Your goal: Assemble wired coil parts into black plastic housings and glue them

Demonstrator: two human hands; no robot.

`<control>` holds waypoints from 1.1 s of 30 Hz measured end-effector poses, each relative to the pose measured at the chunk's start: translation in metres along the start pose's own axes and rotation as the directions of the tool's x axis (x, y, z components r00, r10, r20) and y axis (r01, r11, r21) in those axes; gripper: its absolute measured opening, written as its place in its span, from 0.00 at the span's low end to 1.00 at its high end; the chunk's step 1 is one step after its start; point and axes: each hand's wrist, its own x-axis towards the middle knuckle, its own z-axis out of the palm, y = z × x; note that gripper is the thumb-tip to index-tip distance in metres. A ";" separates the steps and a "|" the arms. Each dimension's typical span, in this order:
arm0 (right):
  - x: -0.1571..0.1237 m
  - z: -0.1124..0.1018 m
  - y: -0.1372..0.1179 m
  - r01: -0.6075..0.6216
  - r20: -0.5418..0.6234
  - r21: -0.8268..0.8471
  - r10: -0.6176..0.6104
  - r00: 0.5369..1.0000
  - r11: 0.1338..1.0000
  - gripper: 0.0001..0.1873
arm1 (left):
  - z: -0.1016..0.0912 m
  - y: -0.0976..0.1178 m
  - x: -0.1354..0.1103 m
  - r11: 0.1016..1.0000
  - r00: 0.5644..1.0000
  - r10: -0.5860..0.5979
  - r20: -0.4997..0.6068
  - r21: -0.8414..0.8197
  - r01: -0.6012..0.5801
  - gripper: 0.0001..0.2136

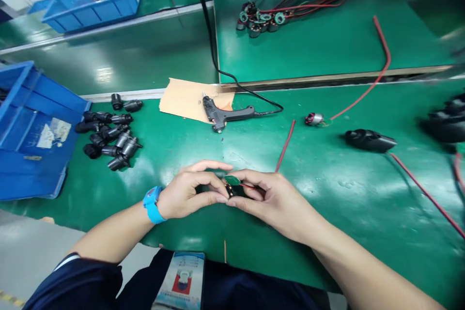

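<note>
Works over a green table (174,150), with a blue bin (39,164) at the left edge. Holds left hand (192,191) and right hand (274,196) close together over the table's near middle, clamped by the fingertips (220,198) of both on one small motor (228,189). Has cardboard (181,100) lying beyond, under the nose of a glue gun (236,115) pointed away and leftward. Hides most of the motor behind fingertips, too much to tell its long axis. Trails a red wire (247,186) from the motor rightward into the right hand, with more red wire emerging beyond that hand, away and slightly right. Carries a green board (232,180) uppermost, slanted face-up, and bares copper windings (230,192) just below.
</note>
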 end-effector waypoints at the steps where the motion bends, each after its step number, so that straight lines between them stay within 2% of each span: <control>1: 0.000 0.000 0.001 0.014 -0.011 -0.038 -0.014 1.000 0.999 0.10 | -0.006 0.000 0.001 0.999 1.000 0.017 0.004 0.040 -0.018 0.07; 2: 0.000 -0.001 0.002 0.026 -0.030 -0.077 -0.028 0.999 0.997 0.10 | -0.015 0.000 0.002 0.992 0.999 0.033 -0.029 0.120 -0.030 0.11; 3: 0.000 -0.002 0.003 0.034 -0.058 -0.110 -0.041 0.997 0.993 0.11 | -0.027 0.001 0.001 0.970 0.992 0.046 -0.114 0.242 -0.017 0.15; 4: -0.001 -0.003 0.004 0.041 -0.092 -0.134 -0.054 0.994 0.990 0.12 | -0.043 0.002 -0.002 0.917 0.970 0.054 -0.239 0.395 0.046 0.17; 5: -0.002 -0.004 0.005 0.050 -0.126 -0.150 -0.069 0.990 0.987 0.14 | -0.061 0.003 -0.007 0.821 0.919 0.066 -0.389 0.545 0.172 0.17; 6: -0.003 -0.006 0.006 0.057 -0.155 -0.158 -0.081 0.985 0.986 0.15 | -0.080 0.005 -0.014 0.681 0.837 0.084 -0.542 0.644 0.349 0.14; 7: -0.004 -0.007 0.007 0.063 -0.174 -0.161 -0.091 0.981 0.985 0.15 | -0.097 0.006 -0.022 0.513 0.770 0.067 -0.634 0.684 0.518 0.14; 8: -0.005 -0.008 0.007 0.068 -0.185 -0.160 -0.098 0.978 0.985 0.15 | -0.113 0.007 -0.032 0.344 0.710 0.023 -0.704 0.673 0.655 0.16; 9: -0.005 -0.009 0.008 0.074 -0.189 -0.159 -0.103 0.976 0.985 0.15 | -0.125 0.007 -0.041 0.200 0.666 -0.018 -0.745 0.650 0.733 0.18; 10: -0.006 -0.010 0.008 0.075 -0.188 -0.158 -0.105 0.977 0.985 0.15 | -0.133 0.007 -0.049 0.082 0.654 -0.061 -0.754 0.650 0.756 0.20; 11: -0.006 -0.010 0.008 0.075 -0.186 -0.158 -0.104 0.977 0.985 0.15 | -0.137 0.006 -0.057 -0.006 0.663 -0.098 -0.742 0.666 0.746 0.21; 12: -0.006 -0.010 0.008 0.073 -0.183 -0.158 -0.102 0.978 0.985 0.15 | -0.138 0.004 -0.062 -0.066 0.692 -0.126 -0.711 0.702 0.709 0.21; 14: -0.005 -0.011 0.008 0.067 -0.181 -0.161 -0.097 0.979 0.985 0.16 | -0.133 -0.002 -0.065 -0.127 0.762 -0.159 -0.628 0.778 0.615 0.18; 16: -0.005 -0.012 0.008 0.065 -0.193 -0.173 -0.098 0.976 0.983 0.16 | -0.123 -0.009 -0.059 -0.086 0.813 -0.183 -0.553 0.833 0.547 0.15; 17: -0.005 -0.012 0.008 0.065 -0.205 -0.180 -0.103 0.973 0.981 0.16 | -0.118 -0.011 -0.053 -0.012 0.833 -0.201 -0.515 0.852 0.524 0.14; 20: -0.006 -0.015 0.008 0.067 -0.244 -0.187 -0.113 0.963 0.980 0.15 | -0.100 -0.013 -0.035 0.345 0.884 -0.243 -0.398 0.816 0.463 0.11; 22: -0.007 -0.017 0.007 0.068 -0.271 -0.178 -0.116 0.956 0.982 0.15 | -0.088 -0.010 -0.024 0.557 0.914 -0.193 -0.356 0.727 0.401 0.10; 25: -0.007 -0.018 0.004 0.057 -0.294 -0.169 -0.106 0.950 0.984 0.15 | -0.067 -0.001 -0.013 0.751 0.929 -0.065 -0.365 0.595 0.286 0.11; 28: -0.007 -0.019 0.000 0.028 -0.299 -0.158 -0.075 0.951 0.987 0.16 | -0.042 0.004 -0.008 0.841 0.945 -0.022 -0.326 0.505 0.194 0.13; 31: -0.007 -0.019 -0.002 0.019 -0.321 -0.135 -0.062 0.945 0.991 0.16 | -0.018 0.001 -0.003 0.838 0.982 0.016 -0.186 0.538 0.088 0.14; 33: -0.007 -0.020 -0.002 0.029 -0.344 -0.128 -0.071 0.936 0.991 0.17 | -0.005 -0.002 0.001 0.834 0.992 0.028 -0.123 0.550 0.045 0.14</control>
